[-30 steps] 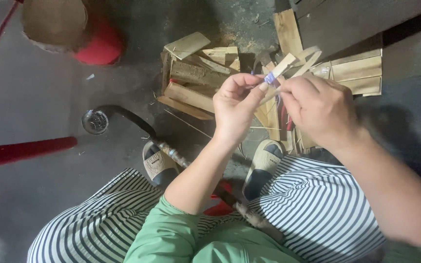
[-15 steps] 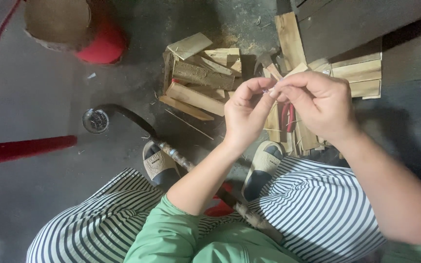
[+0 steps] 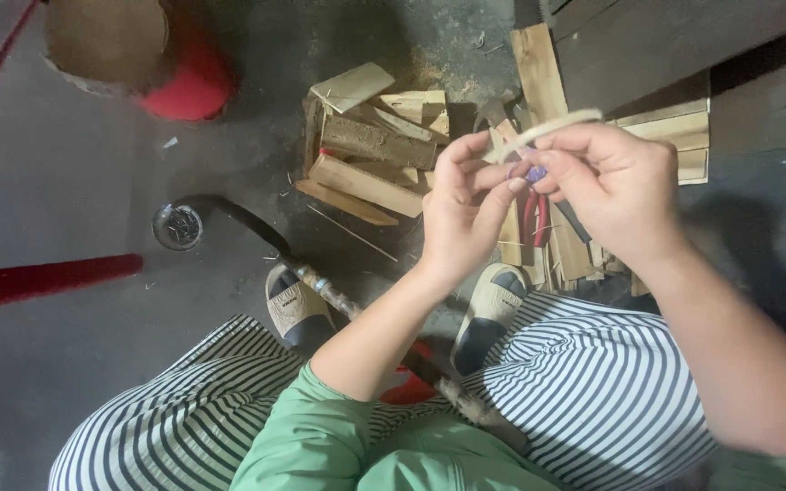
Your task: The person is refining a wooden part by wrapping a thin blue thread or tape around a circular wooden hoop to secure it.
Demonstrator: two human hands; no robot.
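The floor (image 3: 75, 209) is grey concrete, filling the view below the fingers. Nearest the camera, under the wrists, are striped trousers (image 3: 593, 400) and green sleeves (image 3: 302, 445). Up and right of the fingers lie dark planks (image 3: 684, 36). Just beyond and left of the fingertips sits a heap of split wood (image 3: 370, 159), and more pieces lie right under the hands. Far up and left of the fingers stands a round log (image 3: 106, 41) on a red base (image 3: 188, 86). Well left of them a red bar (image 3: 43, 280) lies on the floor, with a small round metal piece (image 3: 177, 226) near it. A long dark tool (image 3: 320, 282) runs from there down between two slippers (image 3: 297, 309), below the left wrist.

The left hand (image 3: 461, 214) and right hand (image 3: 616, 186) meet fingertip to fingertip. The right fingers pinch a thin pale strip (image 3: 557, 123), which arcs up over the right knuckles. Between both sets of fingertips is a small purple band (image 3: 536, 172), gripped by the thumbs and forefingers of both hands. Red handles (image 3: 534, 218) show on the floor just beneath the fingers.
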